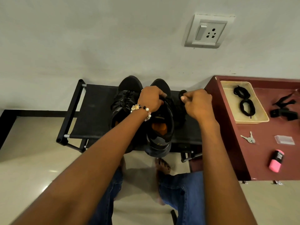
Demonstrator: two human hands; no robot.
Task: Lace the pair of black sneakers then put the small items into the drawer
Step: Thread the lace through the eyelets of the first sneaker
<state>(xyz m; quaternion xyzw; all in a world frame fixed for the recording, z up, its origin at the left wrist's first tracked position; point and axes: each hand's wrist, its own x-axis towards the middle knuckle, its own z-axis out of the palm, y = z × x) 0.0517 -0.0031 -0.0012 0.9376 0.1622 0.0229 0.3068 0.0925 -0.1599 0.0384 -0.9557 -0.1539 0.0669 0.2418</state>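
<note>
Two black sneakers stand side by side on a black fabric rack (90, 109), toes toward the wall. The left sneaker (123, 98) shows laces over its tongue. My left hand (151, 99) grips the tongue area of the right sneaker (162, 127), whose orange insole shows. My right hand (197, 103) pinches a black lace (182, 93) beside that shoe. On the maroon cabinet (259, 132) to the right lie keys (249, 138), a clear small case (284, 140) and a pink object (276, 160).
A beige tray (230, 98) on the cabinet holds coiled black laces (243, 99). Black clips (284, 111) lie beside the tray. A wall socket (207, 32) sits above. My jeans-clad legs and bare foot (163, 164) are below the rack on the tiled floor.
</note>
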